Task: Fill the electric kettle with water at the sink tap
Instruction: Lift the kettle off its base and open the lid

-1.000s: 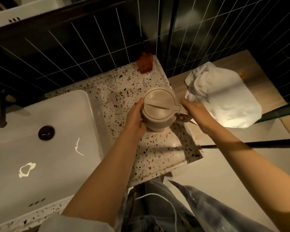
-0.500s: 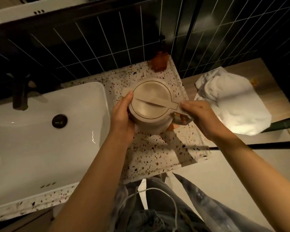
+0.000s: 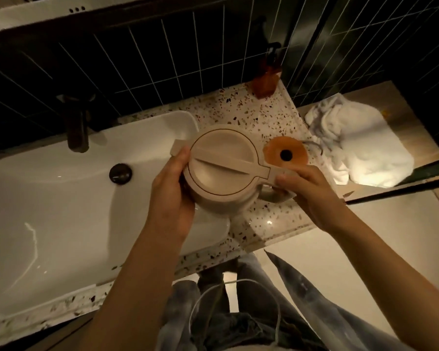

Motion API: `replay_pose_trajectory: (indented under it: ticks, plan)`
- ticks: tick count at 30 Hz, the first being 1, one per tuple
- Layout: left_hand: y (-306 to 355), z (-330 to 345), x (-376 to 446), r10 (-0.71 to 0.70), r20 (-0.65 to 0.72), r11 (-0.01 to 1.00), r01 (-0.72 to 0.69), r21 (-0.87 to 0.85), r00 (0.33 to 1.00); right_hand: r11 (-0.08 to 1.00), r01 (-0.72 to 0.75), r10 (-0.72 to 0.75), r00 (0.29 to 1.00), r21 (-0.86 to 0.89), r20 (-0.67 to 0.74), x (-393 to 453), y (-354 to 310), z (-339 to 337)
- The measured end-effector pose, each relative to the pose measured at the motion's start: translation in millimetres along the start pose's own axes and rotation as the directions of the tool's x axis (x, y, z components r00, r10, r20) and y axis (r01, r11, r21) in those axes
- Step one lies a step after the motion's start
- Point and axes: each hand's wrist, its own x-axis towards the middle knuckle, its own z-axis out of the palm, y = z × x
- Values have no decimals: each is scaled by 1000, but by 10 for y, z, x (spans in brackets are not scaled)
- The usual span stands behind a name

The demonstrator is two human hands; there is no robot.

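i hold the electric kettle (image 3: 223,168) in both hands, off the counter, over the right edge of the sink (image 3: 48,198) where the basin meets the terrazzo counter (image 3: 264,117). its lid is closed, with a raised ridge running across the top toward the handle. the spout points left, toward the basin.

my left hand (image 3: 170,198) is wrapped against the kettle's left wall, fingers curled around the body, thumb up near the spout. my right hand (image 3: 312,193) is closed on the kettle's handle, fingers folded over its top, thumb pressed at the handle's base near the lid hinge.

the kettle base (image 3: 285,154), an orange disc with a dark centre, lies bare on the counter just beside the kettle, to its right and behind the handle. a grey cord leaves it toward the right.

the tap (image 3: 77,125), dark and upright, stands behind the basin at the left, well apart from the kettle. no water is seen running from it. the drain plug (image 3: 120,173) sits in the basin between tap and kettle.

an amber pump bottle (image 3: 266,77) stands at the back of the counter against the dark tiled wall (image 3: 162,59). a crumpled white towel (image 3: 360,145) lies to the right of the counter on a wooden surface.
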Motion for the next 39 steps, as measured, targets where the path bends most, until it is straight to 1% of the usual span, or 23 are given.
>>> replay_pose_trajectory:
  ticks: [5,10,15,20,30,35,39]
  plan:
    - [-9,-211,-134,-40,22,999,40,21,999,998,-27,31,996,50,-86,-230,32,257]
    - [-100,-340,-222,-75,51,996,73,49,996,984,-91,100,993,151,-55,-410,110,353]
    - [-172,-429,-262,-77,3,996,76,52,997,984,-122,129,991,133,-39,-453,210,384]
    - [-219,-502,-289,-91,-64,994,95,58,994,993,-100,104,992,57,-76,-474,310,385]
    - [-256,-493,-351,-74,-78,994,79,69,994,986,-145,145,989,86,6,-464,440,283]
    - [-250,-520,-322,-81,-98,992,90,85,992,990,-140,138,988,28,63,-476,463,263]
    - [-231,-521,-330,-56,-86,992,65,110,995,985,-153,140,981,83,137,-470,456,267]
